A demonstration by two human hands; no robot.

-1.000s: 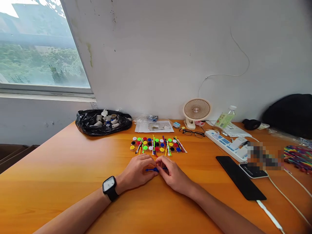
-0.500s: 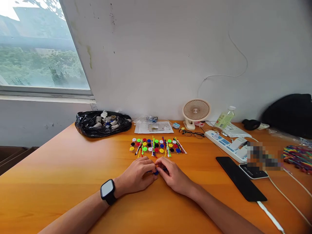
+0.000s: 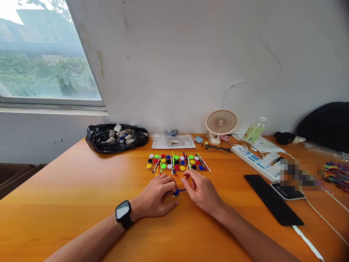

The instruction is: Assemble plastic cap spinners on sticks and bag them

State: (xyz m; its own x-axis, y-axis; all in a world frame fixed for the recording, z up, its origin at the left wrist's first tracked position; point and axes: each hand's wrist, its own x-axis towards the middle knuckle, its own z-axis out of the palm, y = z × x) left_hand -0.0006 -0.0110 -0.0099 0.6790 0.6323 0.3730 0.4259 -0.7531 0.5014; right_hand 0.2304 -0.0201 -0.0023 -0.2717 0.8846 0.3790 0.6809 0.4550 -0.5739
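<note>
Left hand (image 3: 158, 194): fingers pinched on the blue stick piece (image 3: 177, 191), pinning it low to the surface (image 3: 81, 189).
Right hand (image 3: 203, 191): fingers apart, just beside it.
Coloured caps and sticks (image 3: 177, 162): laid out within reach.

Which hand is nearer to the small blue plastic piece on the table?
Left. The left hand has its fingertips on the small blue plastic piece, apparently pinching it. The right hand lies just right of it, fingers lifted and open, apparently not touching.
</note>
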